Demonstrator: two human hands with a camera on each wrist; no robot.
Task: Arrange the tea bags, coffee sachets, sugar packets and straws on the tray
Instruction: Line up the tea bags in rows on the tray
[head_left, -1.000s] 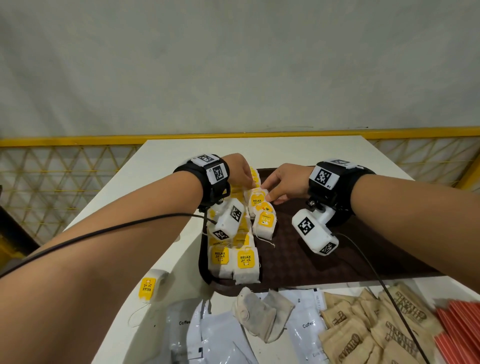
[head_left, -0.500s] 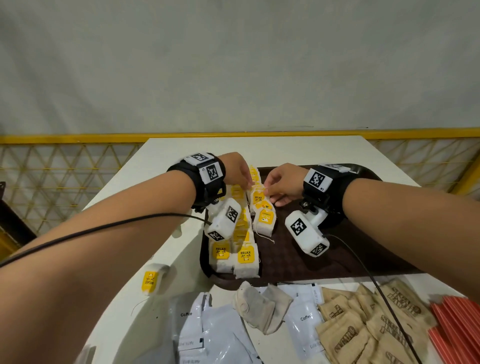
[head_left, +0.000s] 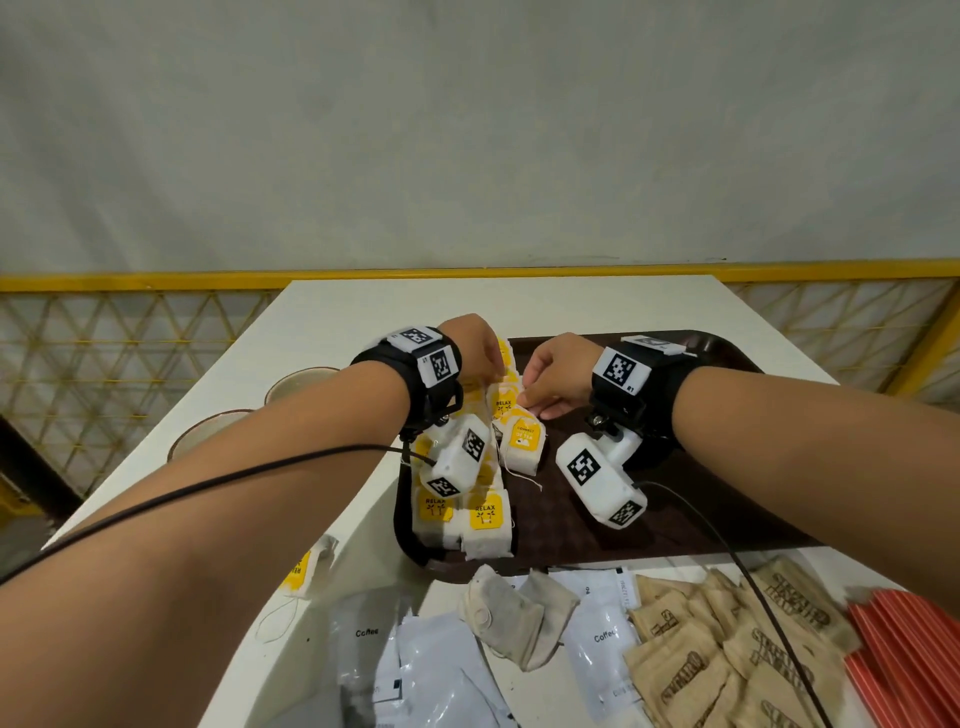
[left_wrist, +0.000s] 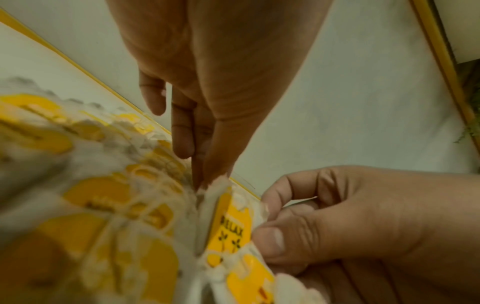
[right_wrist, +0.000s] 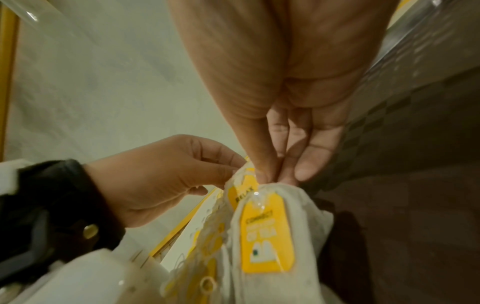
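A dark brown tray (head_left: 675, 499) lies on the white table. Several white tea bags with yellow tags (head_left: 483, 519) lie in a column along the tray's left side. Near the far end of that column, my left hand (head_left: 491, 371) and my right hand (head_left: 527, 400) meet over one tea bag with a RELAX tag (head_left: 503, 401). In the left wrist view my left hand (left_wrist: 201, 181) pinches the top edge of this tea bag (left_wrist: 231, 230). In the right wrist view my right hand (right_wrist: 272, 176) pinches it from the other side. Another tagged tea bag (right_wrist: 267, 232) lies just in front.
In front of the tray lie white coffee sachets (head_left: 441, 670), brown sugar packets (head_left: 727, 654), red straws (head_left: 914, 654) and two plain greyish bags (head_left: 514, 618). One tagged tea bag (head_left: 306, 569) lies on the table left of the tray. Two bowls (head_left: 296, 384) stand further left.
My right hand has gone from lying flat on the tea bags to pinching one, closer to the left hand. The left hand stays at the far end of the column.
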